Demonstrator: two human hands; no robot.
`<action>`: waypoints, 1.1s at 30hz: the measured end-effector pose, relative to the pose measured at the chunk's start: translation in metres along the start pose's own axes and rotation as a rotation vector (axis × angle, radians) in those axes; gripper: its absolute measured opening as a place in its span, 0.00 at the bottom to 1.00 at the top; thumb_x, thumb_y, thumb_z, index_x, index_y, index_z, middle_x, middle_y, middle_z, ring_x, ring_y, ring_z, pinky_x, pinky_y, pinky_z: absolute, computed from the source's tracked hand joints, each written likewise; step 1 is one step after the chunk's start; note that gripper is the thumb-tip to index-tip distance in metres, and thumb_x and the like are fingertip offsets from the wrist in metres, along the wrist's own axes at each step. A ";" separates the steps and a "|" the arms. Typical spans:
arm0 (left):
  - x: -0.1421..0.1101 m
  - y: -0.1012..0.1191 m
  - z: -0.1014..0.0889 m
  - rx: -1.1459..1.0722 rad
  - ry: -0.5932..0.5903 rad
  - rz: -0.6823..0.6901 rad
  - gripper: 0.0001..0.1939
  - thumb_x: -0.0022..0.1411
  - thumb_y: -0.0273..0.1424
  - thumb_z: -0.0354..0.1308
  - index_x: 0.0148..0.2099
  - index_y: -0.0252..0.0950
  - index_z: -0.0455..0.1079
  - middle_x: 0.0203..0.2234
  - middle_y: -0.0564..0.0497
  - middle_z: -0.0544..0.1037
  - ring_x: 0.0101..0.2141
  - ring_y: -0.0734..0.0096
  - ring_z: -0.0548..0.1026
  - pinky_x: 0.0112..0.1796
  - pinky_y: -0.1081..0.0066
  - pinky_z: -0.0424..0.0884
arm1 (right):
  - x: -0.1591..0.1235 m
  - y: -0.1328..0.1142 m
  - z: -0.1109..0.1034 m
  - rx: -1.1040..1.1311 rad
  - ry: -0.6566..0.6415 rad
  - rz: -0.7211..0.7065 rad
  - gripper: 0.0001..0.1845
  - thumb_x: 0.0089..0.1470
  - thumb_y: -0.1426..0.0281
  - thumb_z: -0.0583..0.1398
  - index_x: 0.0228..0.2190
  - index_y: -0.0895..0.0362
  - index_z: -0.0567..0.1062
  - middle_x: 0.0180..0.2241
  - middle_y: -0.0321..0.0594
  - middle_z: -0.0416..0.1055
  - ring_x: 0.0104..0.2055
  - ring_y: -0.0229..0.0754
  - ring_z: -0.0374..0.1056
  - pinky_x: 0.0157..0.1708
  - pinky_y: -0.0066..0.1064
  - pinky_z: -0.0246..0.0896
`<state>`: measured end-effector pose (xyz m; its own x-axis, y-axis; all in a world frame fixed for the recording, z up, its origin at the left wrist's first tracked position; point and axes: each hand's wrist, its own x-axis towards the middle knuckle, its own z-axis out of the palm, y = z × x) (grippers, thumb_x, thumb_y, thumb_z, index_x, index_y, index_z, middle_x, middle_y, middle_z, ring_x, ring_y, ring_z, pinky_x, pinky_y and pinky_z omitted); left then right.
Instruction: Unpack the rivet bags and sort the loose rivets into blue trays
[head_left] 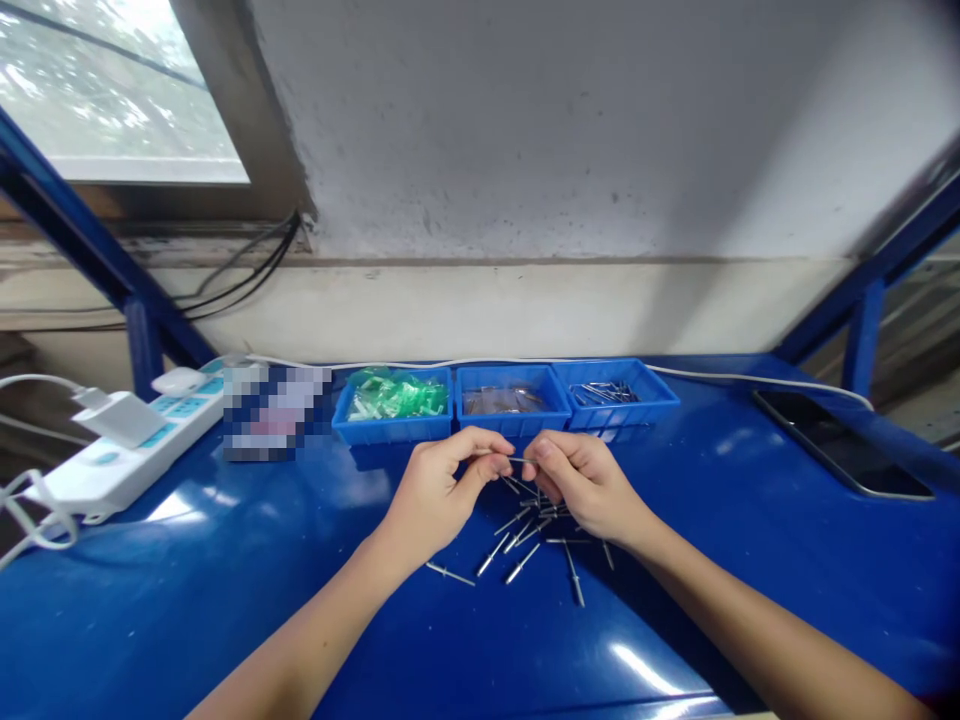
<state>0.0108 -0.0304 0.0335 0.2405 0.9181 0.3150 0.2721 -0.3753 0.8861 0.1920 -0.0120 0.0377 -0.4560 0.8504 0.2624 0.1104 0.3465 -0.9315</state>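
My left hand (446,490) and my right hand (589,485) face each other over the middle of the table, fingertips a short gap apart. A thin metal blind rivet (518,460) spans that gap, pinched between thumb and fingers on both sides; its ends are hidden in my grip. Below and behind the hands, several loose blind rivets (523,564) lie scattered on the blue tabletop (420,660), some partly covered by my right hand. One rivet (451,573) rests apart from the others, under my left wrist.
Three blue bins stand along the back: one bin (390,431) with green plastic packets, one (517,421) with brownish contents, one (630,413) with metal rivets. At left lies a white power strip (124,470) with plugs; at right, a black phone (840,440). A white cable (735,375) runs behind.
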 end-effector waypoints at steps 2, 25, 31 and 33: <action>0.000 0.001 0.000 -0.059 0.012 -0.033 0.05 0.63 0.29 0.53 0.40 0.37 0.70 0.28 0.52 0.77 0.31 0.72 0.76 0.35 0.72 0.70 | 0.000 -0.001 0.001 0.022 0.009 0.009 0.24 0.58 0.54 0.49 0.22 0.59 0.68 0.13 0.28 0.55 0.15 0.29 0.47 0.15 0.23 0.43; 0.006 0.002 0.011 -0.449 0.083 -0.364 0.09 0.56 0.31 0.60 0.38 0.37 0.64 0.24 0.54 0.75 0.30 0.73 0.71 0.34 0.73 0.63 | 0.002 0.001 -0.012 -0.673 0.078 -0.313 0.13 0.60 0.69 0.51 0.26 0.58 0.69 0.21 0.34 0.65 0.24 0.33 0.59 0.28 0.26 0.52; 0.004 -0.002 0.008 -0.143 0.098 -0.229 0.08 0.61 0.36 0.56 0.36 0.35 0.68 0.25 0.52 0.73 0.30 0.71 0.71 0.35 0.71 0.63 | 0.002 0.005 -0.008 -0.631 0.095 -0.269 0.12 0.60 0.67 0.51 0.28 0.58 0.70 0.24 0.36 0.67 0.26 0.34 0.62 0.29 0.27 0.54; 0.004 -0.001 0.012 -0.248 0.130 -0.273 0.11 0.60 0.38 0.57 0.34 0.35 0.68 0.24 0.52 0.72 0.28 0.72 0.69 0.33 0.72 0.63 | 0.002 0.005 -0.006 -0.655 0.105 -0.287 0.11 0.60 0.67 0.52 0.30 0.58 0.70 0.26 0.37 0.68 0.28 0.36 0.63 0.30 0.27 0.55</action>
<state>0.0231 -0.0280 0.0295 0.0662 0.9943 0.0831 0.0728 -0.0878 0.9935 0.1973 -0.0061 0.0353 -0.4626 0.7124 0.5277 0.5208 0.7000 -0.4886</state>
